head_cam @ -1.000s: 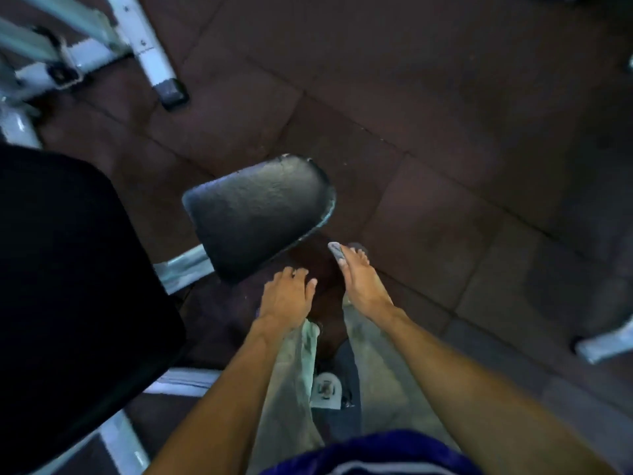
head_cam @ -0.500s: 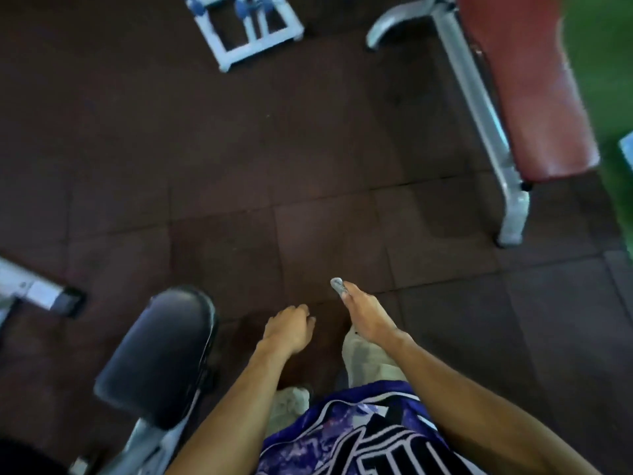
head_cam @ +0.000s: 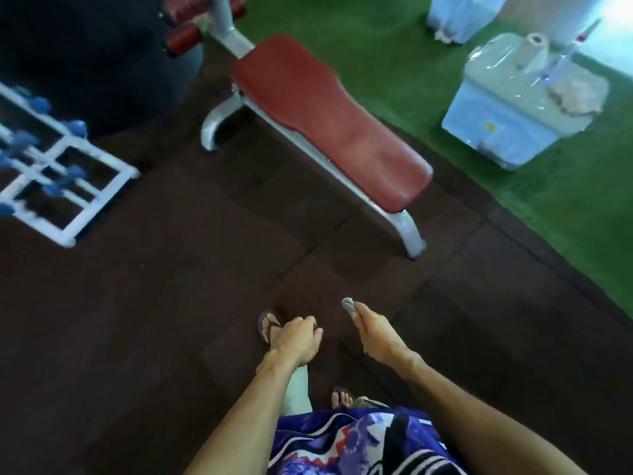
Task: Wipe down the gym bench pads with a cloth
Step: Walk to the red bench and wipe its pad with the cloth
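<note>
A red padded gym bench [head_cam: 329,118] on a grey metal frame [head_cam: 407,231] stands on the floor ahead of me, running from upper left to lower right. My right hand [head_cam: 376,334] is held out low in front of my body and grips a small grey cloth [head_cam: 349,305], a bit of which sticks out past my fingers. My left hand [head_cam: 296,339] hangs beside it with loosely curled fingers and holds nothing. Both hands are well short of the bench, over the dark floor tiles.
A white rack [head_cam: 65,186] with blue dumbbells stands at the left. A light blue box [head_cam: 503,132] with a paper roll [head_cam: 532,46] on top sits on green turf [head_cam: 394,53] at the right. My sandalled feet are below my hands.
The view has swung away from the black pad, which is gone from sight, and the red bench now lies ahead and closer. My hands keep the same pose, the cloth still in my right hand.
</note>
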